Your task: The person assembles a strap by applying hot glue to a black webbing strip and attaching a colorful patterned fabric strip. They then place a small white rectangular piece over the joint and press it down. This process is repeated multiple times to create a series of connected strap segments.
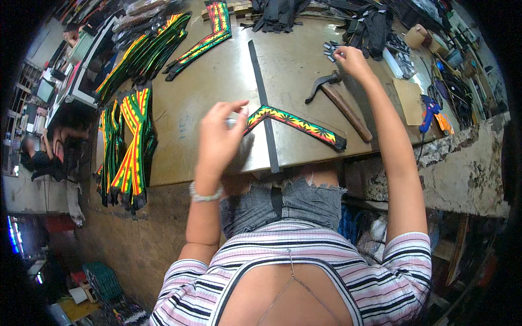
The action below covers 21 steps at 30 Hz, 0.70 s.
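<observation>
My left hand [220,127] is curled over the table beside the left end of a bent patterned strap [296,124]. Something small and silvery shows between its thumb and fingers, too small to name. The strap is black-edged, with green, yellow and red leaf shapes, and lies across a black strip [260,81] on the tabletop. Over to the far right, my right hand [353,62] has its fingertips pinched at a little pile of small grey pieces [329,48]. What those fingers hold is hidden. A hammer [346,111] with a wooden handle and curved dark head lies below that hand.
Stacks of patterned straps [138,57] fill the table's left side, some hanging over its edge [130,146]. Another strap [204,46] lies at the back. At right are black fabric pieces [370,32], cardboard [408,100] and a blue glue gun [429,113]. A person [46,157] sits far left.
</observation>
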{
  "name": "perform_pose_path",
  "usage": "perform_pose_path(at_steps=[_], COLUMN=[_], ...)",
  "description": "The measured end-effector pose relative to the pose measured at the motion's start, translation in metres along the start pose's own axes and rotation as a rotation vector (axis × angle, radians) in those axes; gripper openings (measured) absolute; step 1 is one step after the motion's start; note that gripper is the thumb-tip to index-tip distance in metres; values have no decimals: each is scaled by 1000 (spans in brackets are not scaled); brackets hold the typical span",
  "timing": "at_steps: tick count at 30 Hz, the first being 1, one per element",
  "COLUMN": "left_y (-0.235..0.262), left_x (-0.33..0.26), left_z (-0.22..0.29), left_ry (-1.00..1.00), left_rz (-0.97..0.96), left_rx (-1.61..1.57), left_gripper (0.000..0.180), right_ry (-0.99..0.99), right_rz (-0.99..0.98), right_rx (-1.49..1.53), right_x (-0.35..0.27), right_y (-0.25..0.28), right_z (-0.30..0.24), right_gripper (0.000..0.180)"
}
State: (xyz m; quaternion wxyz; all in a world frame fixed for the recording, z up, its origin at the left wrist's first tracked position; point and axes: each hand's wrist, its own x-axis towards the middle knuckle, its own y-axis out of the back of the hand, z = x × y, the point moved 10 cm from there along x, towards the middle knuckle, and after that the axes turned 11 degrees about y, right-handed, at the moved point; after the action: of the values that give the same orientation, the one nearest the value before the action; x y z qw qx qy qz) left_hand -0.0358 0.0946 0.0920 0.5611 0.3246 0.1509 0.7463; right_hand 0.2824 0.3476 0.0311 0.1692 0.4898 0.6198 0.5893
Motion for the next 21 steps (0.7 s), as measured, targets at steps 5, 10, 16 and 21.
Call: perform_pose_path(at_steps=[5,10,16,21], left_y=[-52,-44,-44,-45], left_x=[-14,-30,-42,-43], left_z=[-23,-28,-31,-29], left_ry=[138,184,235,219], left_rz=[37,33,22,23], left_rx=[220,167,180,187], left_gripper=[14,16,14,14], right_ry=[-14,78,87,-11], right_rz=[33,194,96,-108], right_rx=[92,14,402,673], right_x=[2,-8,-65,-108], right_y=[-6,30,55,25], right_z=[4,-47,-146,-235], right_gripper=[22,19,21,17])
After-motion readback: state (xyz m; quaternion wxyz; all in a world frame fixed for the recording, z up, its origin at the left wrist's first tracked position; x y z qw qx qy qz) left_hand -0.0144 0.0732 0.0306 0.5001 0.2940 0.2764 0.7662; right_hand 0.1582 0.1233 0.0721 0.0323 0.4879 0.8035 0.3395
